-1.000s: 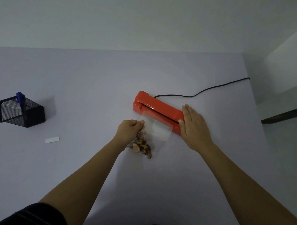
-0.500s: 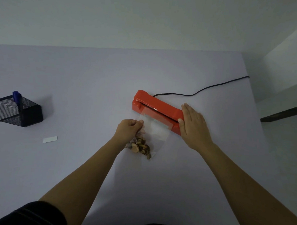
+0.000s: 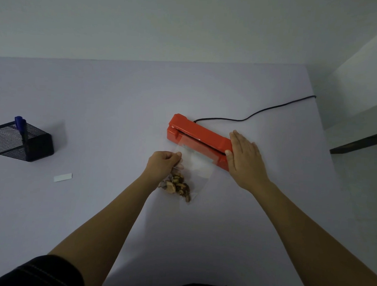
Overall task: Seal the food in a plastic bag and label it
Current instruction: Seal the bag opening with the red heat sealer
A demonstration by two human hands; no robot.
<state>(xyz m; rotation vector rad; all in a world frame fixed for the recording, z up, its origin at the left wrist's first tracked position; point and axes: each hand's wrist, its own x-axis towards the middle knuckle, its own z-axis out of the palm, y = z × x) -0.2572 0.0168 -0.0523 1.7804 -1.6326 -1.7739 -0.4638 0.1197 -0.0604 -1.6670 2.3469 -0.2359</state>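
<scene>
A clear plastic bag (image 3: 200,165) lies on the table with its open end inside the jaw of the red heat sealer (image 3: 199,135). Brown food pieces (image 3: 178,184) fill the bag's near end. My left hand (image 3: 164,163) pinches the bag's left edge between thumb and fingers. My right hand (image 3: 245,158) lies flat, palm down, on the sealer's right end, fingers together. A small white label strip (image 3: 63,177) lies on the table at the left.
A black mesh pen holder (image 3: 21,142) with a blue marker (image 3: 20,122) stands at the far left. The sealer's black cord (image 3: 255,113) runs back right to the table's edge. The lilac table (image 3: 120,109) ends at the right near a white wall.
Both hands and the bag hold nearly the same pose. The view has shifted slightly; nothing was picked up or let go.
</scene>
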